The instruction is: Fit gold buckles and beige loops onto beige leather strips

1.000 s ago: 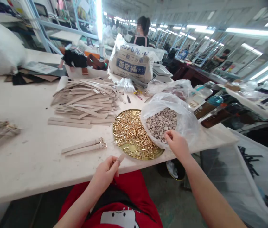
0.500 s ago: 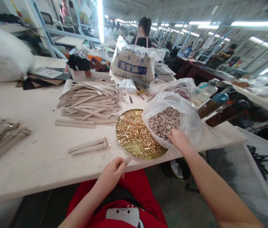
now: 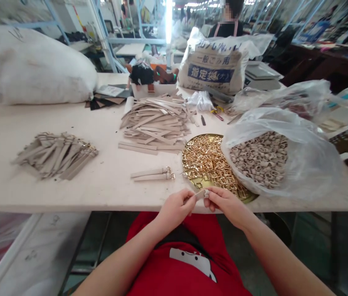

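Note:
At the table's front edge, my left hand is closed on a beige strap, whose end sticks out to the right. My right hand pinches a small beige loop at that end; whether the strap passes through it I cannot tell. Just beyond lies a round golden tray heaped with gold buckles. A clear plastic bag full of beige loops overlaps the tray's right side. Two straps with buckles lie to the left of the tray.
A pile of loose beige strips lies behind the buckled straps. More buckled straps are heaped on the left. A large white sack and a printed bag stand at the back. Another person is beyond the table.
My right hand has come out of the bag of loops and moved left to the strap end, holding a loop. My left hand still holds the strap. The view has turned left.

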Demonstrator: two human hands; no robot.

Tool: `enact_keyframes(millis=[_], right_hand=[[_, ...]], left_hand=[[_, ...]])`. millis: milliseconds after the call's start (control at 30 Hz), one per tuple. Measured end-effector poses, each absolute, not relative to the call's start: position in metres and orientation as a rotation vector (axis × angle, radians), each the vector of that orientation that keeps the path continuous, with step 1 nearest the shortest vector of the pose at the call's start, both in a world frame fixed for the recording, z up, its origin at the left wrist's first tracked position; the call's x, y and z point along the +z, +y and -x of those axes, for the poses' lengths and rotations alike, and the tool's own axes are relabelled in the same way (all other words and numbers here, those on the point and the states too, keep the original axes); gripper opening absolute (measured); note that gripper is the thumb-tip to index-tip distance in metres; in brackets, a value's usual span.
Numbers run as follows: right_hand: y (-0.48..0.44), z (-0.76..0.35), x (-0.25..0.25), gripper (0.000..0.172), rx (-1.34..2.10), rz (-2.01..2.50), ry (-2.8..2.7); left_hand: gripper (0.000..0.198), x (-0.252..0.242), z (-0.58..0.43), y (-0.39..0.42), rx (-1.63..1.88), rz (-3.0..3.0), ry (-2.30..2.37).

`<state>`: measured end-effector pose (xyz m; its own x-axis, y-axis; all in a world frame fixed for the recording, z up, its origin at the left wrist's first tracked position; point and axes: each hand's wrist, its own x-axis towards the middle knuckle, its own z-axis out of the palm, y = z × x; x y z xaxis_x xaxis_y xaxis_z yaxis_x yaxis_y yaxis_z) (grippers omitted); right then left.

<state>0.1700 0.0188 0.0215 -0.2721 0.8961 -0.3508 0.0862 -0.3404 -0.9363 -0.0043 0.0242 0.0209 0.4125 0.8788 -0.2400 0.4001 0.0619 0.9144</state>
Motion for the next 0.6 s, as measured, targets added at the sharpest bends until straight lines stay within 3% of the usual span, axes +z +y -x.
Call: enact_keyframes(millis=[100, 300, 600], right_hand=[[0.016, -0.171, 0.016, 0.032, 1.751, 1.334, -1.240], [0.009, -0.167, 0.018, 0.032, 1.441, 1.488, -1.478], [0.007, -0.160, 0.006, 0.040, 1.505, 1.426, -1.270]], left_hand=[[0.026, 0.020, 0.012, 0.021, 0.488, -1.646, 1.244], [0.029, 0.027, 0.006, 0.023, 0.373, -1.685, 1.179], [0.026, 0.026, 0.011, 0.021, 0.406, -1.616, 1.286]])
